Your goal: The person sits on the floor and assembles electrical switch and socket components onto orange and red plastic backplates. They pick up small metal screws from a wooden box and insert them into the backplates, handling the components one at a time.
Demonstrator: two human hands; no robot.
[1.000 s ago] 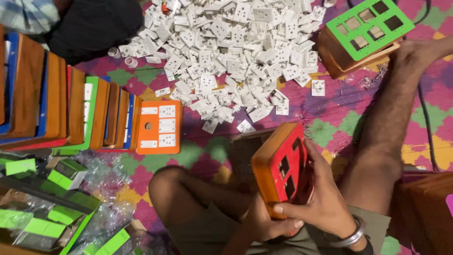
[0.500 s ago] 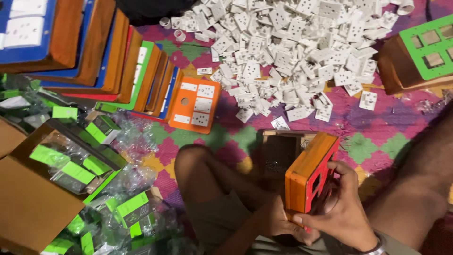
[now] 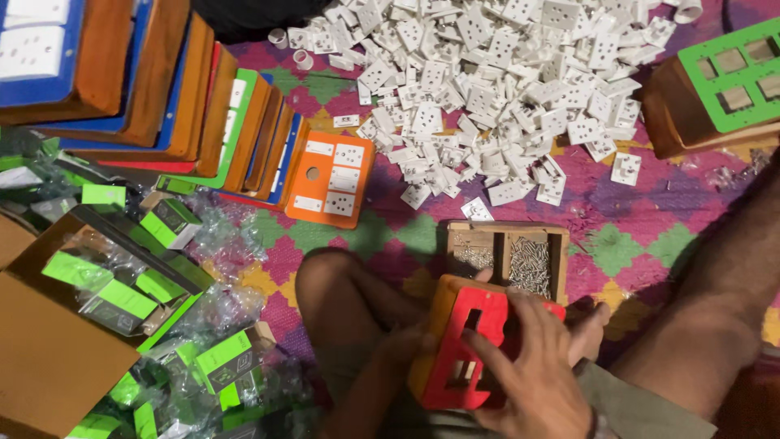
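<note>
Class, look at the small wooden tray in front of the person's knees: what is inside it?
The wooden tray holds small metal screws in two compartments. Its near edge is covered by the red-faced board and right hand.

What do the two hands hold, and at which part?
Both hold the red-faced wooden board: left hand at its left edge, right hand across its red front.

Switch box (image 3: 467, 345) in lap, between both hands; screw tray (image 3: 508, 256) just beyond at twelve o'clock; socket heap (image 3: 504, 89) farther; stacked boards (image 3: 162, 106) at ten o'clock; carton (image 3: 49, 358) at nine.
</note>
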